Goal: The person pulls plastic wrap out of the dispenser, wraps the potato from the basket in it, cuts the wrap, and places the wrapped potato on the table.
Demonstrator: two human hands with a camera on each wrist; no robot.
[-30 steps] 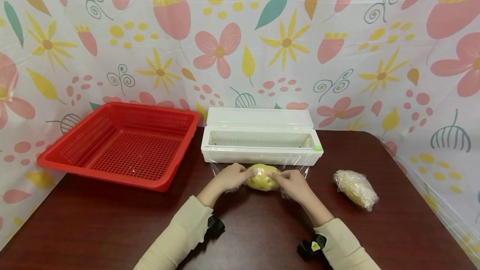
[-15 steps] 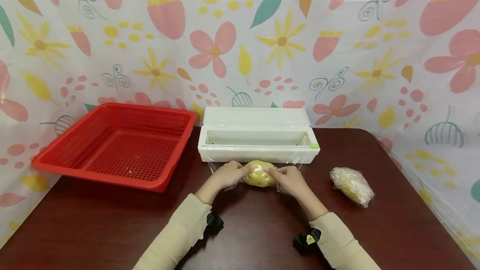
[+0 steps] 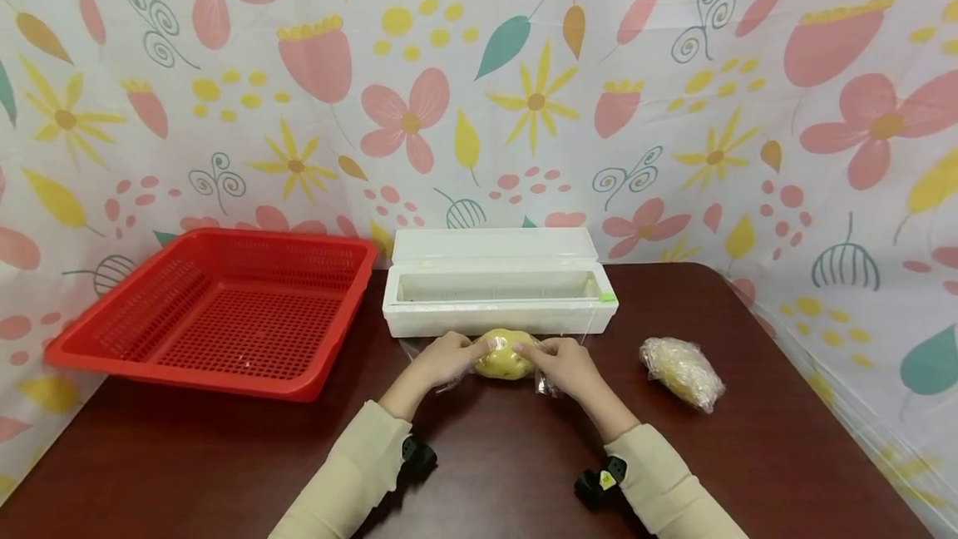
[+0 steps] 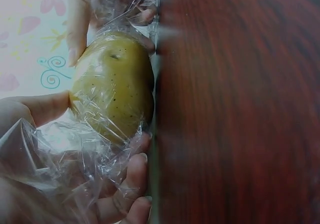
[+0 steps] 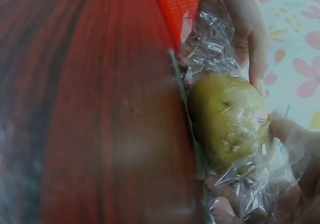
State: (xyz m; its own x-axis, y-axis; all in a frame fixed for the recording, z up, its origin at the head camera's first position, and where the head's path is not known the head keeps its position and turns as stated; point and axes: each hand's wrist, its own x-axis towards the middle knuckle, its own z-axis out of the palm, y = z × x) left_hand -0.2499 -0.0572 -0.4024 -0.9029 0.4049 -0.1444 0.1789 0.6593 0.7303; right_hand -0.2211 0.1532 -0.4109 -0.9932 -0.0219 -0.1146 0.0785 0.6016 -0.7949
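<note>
Both hands hold a yellow potato (image 3: pixel 503 354) in clear cling film, close in front of a white cling-film dispenser box (image 3: pixel 500 318). The left hand (image 3: pixel 445 358) grips its left end, thumb on top and fingers curled below. At the other end, the right hand (image 3: pixel 567 366) grips it in the same manner. In the left wrist view, crumpled film (image 4: pixel 95 159) bunches over the left palm. The right wrist view shows film (image 5: pixel 255 189) gathered in the right fingers, with the potato's (image 5: pixel 225 119) skin showing through. Some film stretches toward the box front.
The dispenser's lid (image 3: pixel 494 245) stands raised at the back. A red plastic basket (image 3: pixel 258 331) sits on the left. To the right lies another film-wrapped item (image 3: pixel 683 373), yellowish inside, on the dark wooden table (image 3: pixel 494 472). A floral curtain hangs behind.
The hands and potato have moved slightly toward the dispenser box, still held the same way. The head view has shifted a little, so the whole scene sits further left.
</note>
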